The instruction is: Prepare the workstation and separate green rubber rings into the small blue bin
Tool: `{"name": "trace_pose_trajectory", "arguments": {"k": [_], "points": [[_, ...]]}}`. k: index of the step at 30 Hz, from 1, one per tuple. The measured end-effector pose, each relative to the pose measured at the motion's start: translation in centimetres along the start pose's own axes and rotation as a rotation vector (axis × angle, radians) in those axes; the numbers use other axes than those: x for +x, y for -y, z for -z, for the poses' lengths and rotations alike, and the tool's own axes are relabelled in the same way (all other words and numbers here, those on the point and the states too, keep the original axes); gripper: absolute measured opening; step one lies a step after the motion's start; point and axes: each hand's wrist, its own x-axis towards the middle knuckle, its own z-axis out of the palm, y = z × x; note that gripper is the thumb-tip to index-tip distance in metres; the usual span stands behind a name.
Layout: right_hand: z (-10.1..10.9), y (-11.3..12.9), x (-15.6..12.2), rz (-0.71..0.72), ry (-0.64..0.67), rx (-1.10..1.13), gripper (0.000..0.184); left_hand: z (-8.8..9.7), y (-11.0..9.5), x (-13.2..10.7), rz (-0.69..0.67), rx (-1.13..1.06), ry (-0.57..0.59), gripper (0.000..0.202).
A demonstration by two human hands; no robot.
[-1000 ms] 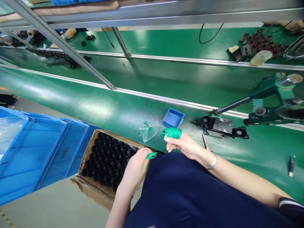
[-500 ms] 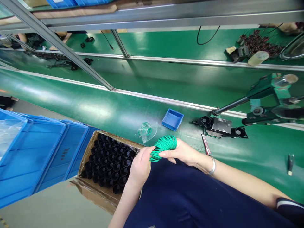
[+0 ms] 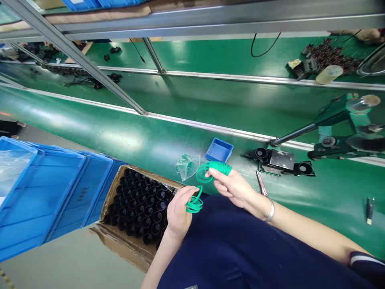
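Note:
My left hand (image 3: pixel 178 210) pinches a small bunch of green rubber rings (image 3: pixel 194 202) just above my lap. My right hand (image 3: pixel 233 186) grips a larger stack of green rings (image 3: pixel 214 169) at the near edge of the green bench, a little up and right of the left hand. The two bunches are apart. A clear plastic bag with more green rings (image 3: pixel 187 165) lies on the bench just beyond them, beside a small blue tray (image 3: pixel 219 150).
A cardboard box of black cylindrical parts (image 3: pixel 141 204) sits below my left hand, with blue crates (image 3: pixel 48 192) to its left. A black fixture (image 3: pixel 281 159), a green press tool (image 3: pixel 345 128) and small hand tools (image 3: pixel 260 180) lie on the bench at right.
The hands had come together on one stack of rings; now they have parted, the left hand keeping a few rings and the right lifting the rest up and away.

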Motion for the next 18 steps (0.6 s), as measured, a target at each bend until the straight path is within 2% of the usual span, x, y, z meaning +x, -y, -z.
{"name": "trace_pose_trajectory", "arguments": {"k": [2,4,7,10,12,15,18], "points": [[0.3,0.4,0.0,0.049,-0.051,-0.039,0.038,0.1,0.0,0.3,0.026,-0.041,0.008,0.039],[0.3,0.7,-0.1,0.065,-0.022,-0.059,0.037,0.1,0.0,0.5,0.044,-0.049,0.036,0.035],[-0.2,0.6,-0.5,0.038,0.106,-0.098,0.039,0.0,0.3,0.5,0.054,0.003,0.077,0.033],[-0.9,0.1,-1.0,0.033,0.254,-0.2,0.035,0.0,0.4,0.3,0.049,0.081,0.1,0.029],[-1.0,-0.3,-1.1,0.028,0.307,-0.267,0.033,0.1,0.3,0.3,0.069,0.109,0.104,0.024],[-0.8,-0.5,-1.1,0.011,0.313,-0.304,0.033,0.2,0.1,0.5,0.084,0.122,0.129,0.024],[-0.6,-0.5,-1.0,0.004,0.298,-0.243,0.034,0.4,0.0,0.6,0.039,0.118,0.138,0.032]]}}
